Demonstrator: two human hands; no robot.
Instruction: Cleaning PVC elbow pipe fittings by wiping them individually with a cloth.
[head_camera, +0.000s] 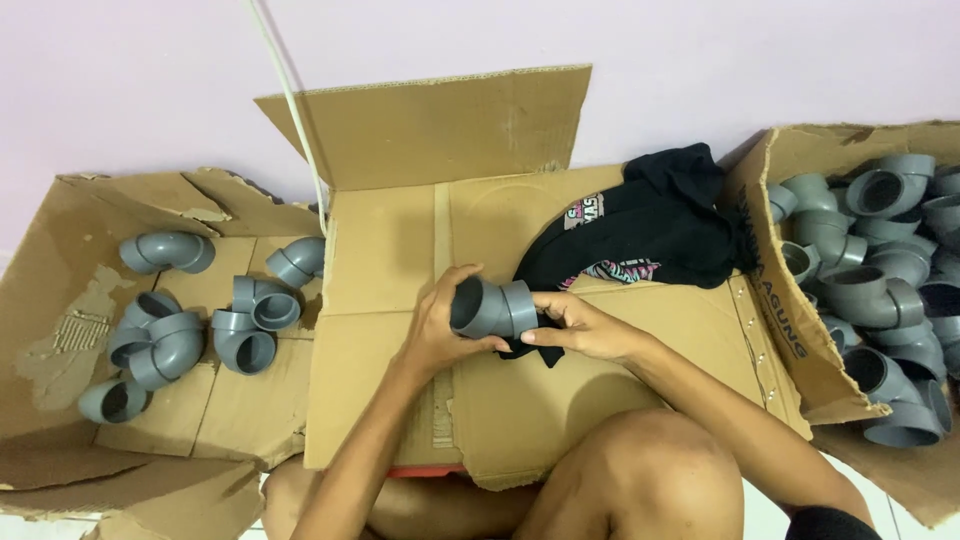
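Note:
A grey plastic pipe elbow (492, 308) is held over a flattened cardboard sheet (390, 250) in front of me. My left hand (440, 325) wraps around its open left end. My right hand (578, 325) grips its right end, fingers pressed on the collar and on a corner of a black cloth (650, 225) that lies on the sheet beyond it.
A torn open carton (60, 300) on the left holds several grey elbows (160, 345). Another carton (780, 300) on the right is piled with several more elbows (880, 290). A white cord (290, 100) runs up the pale wall. My knee (640, 470) is below the sheet.

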